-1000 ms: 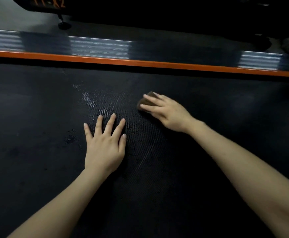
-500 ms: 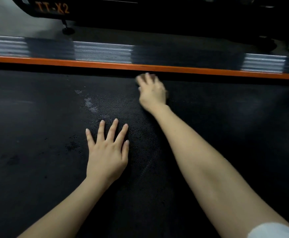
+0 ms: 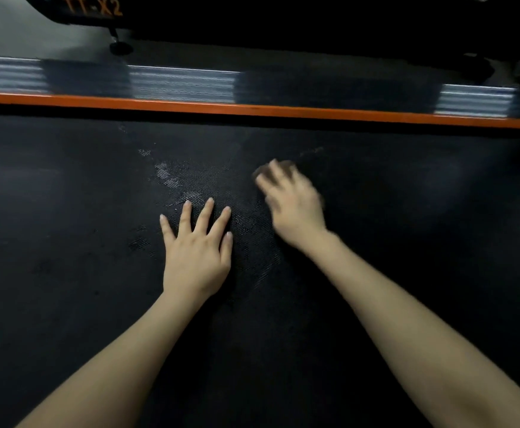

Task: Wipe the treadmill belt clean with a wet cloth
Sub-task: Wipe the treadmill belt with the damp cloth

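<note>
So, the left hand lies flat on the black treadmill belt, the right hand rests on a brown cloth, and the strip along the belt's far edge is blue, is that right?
Not quite: the strip is orange, not blue, as the head view shows. The rest holds: the left hand lies flat on the treadmill belt and the blurred right hand rests on the brown cloth.

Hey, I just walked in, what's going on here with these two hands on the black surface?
A person is wiping a treadmill belt. The left hand lies flat on the belt with its fingers spread. The right hand, blurred in the picture, presses a small dark cloth onto the belt, short of the orange side strip. A few shiny damp patches show on the belt just beyond the left hand.
</note>
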